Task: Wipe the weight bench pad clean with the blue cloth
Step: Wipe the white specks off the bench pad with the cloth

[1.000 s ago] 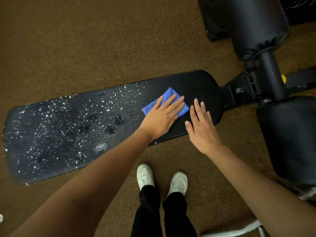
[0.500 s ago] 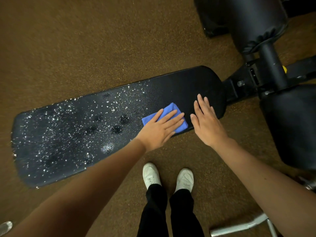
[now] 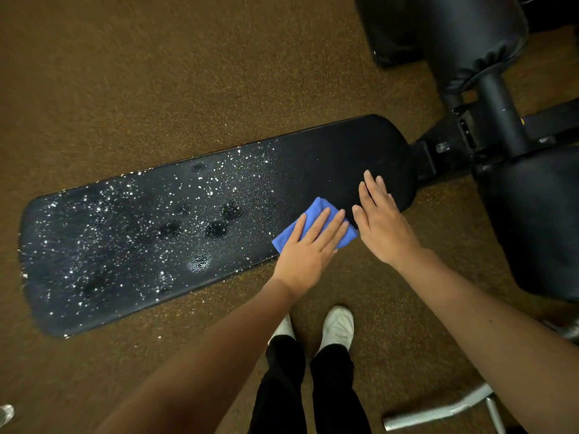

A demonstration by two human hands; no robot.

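Blue cloth (image 3: 315, 228) sits at the bench pad's (image 3: 329, 164) near edge under the flat left hand (image 3: 308, 250); right hand (image 3: 380, 222) rests open beside it. I'd press evenly, overlapping strokes toward the droplets (image 3: 131, 214).

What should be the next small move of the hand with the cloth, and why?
Probably slide the left hand, pressing the blue cloth flat, leftward along the bench pad. White droplets cover the pad left of the cloth, while the part under the right hand looks dry.

Brown speckled gym floor (image 3: 156, 73) in dim warm light, with black padded rollers (image 3: 463, 36) and a metal frame (image 3: 438, 413).
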